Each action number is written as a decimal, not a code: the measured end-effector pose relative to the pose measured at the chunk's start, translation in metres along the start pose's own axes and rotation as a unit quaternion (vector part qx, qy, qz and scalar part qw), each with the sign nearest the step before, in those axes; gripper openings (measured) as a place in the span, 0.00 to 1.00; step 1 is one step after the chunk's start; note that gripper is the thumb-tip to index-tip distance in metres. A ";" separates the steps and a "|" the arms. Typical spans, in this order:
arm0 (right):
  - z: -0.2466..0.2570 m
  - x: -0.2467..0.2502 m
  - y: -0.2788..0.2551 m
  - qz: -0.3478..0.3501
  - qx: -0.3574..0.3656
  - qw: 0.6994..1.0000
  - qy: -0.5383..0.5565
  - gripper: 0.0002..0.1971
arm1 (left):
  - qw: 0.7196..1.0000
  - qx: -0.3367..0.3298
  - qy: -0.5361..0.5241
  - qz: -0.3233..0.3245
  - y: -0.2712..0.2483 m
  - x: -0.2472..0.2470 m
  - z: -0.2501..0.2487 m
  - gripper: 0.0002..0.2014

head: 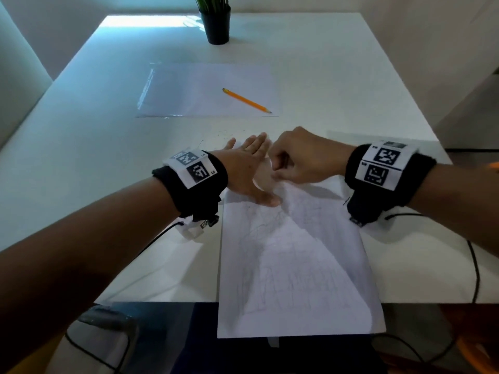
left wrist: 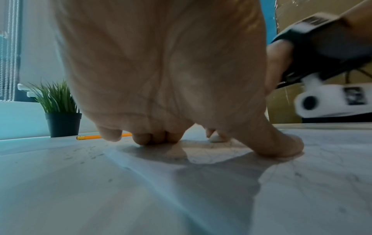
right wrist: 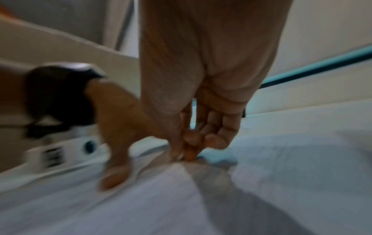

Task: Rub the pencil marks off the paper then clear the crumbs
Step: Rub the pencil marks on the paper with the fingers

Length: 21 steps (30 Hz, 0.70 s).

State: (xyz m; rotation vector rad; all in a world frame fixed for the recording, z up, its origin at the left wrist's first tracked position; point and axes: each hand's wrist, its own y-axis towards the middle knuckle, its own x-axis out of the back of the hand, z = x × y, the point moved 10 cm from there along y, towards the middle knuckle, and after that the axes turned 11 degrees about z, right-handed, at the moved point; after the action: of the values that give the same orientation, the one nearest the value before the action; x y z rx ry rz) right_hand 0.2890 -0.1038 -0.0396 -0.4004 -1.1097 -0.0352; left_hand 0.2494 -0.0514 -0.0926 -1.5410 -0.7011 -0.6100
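Note:
A white sheet of paper point(head: 294, 265) with faint pencil scribbles lies on the table and hangs over its near edge. My left hand point(head: 248, 168) lies flat on the sheet's far left corner, fingers straight, thumb point(left wrist: 281, 143) spread and pressing the paper. Just to its right, my right hand point(head: 291, 163) is curled, its fingertips point(right wrist: 189, 151) pinching a small white eraser point(left wrist: 216, 138) down on the paper; the eraser shows only as a sliver in the left wrist view. Dark eraser crumbs point(head: 224, 134) are scattered on the table just beyond the sheet and to the left of my left hand point(left wrist: 84, 152).
Farther back lies a second blank sheet point(head: 208, 90) with an orange pencil point(head: 247, 100) on its right part. A black pot with a green plant point(head: 217, 22) stands at the table's far edge. Black cables point(head: 474, 265) run off both wrists over the near edge.

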 end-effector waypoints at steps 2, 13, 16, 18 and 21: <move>-0.016 0.010 0.000 -0.017 -0.031 0.999 0.003 0.07 | 1.000 0.001 0.000 0.001 0.000 0.000 0.000 0.68; -0.034 0.033 0.005 -0.062 -0.062 0.996 -0.008 0.05 | 1.000 -0.002 -0.004 -0.008 -0.001 0.001 0.001 0.68; -0.006 0.011 0.013 -0.011 -0.007 1.000 0.005 0.05 | 0.999 -0.014 -0.023 -0.021 0.000 0.000 0.004 0.67; -0.017 0.017 0.014 -0.022 -0.023 0.999 0.015 0.04 | 0.999 -0.022 -0.034 -0.032 0.001 -0.001 0.006 0.68; -0.053 0.038 0.012 -0.076 -0.079 0.993 0.034 0.05 | 0.997 -0.030 -0.049 -0.041 0.001 0.000 0.007 0.70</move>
State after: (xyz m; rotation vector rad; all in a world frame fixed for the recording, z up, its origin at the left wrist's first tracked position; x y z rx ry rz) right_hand 0.3546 -0.1031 -0.0297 -0.4529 -1.0712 -0.2705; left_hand 0.2493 -0.0441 -0.0940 -1.6127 -0.8305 -0.6249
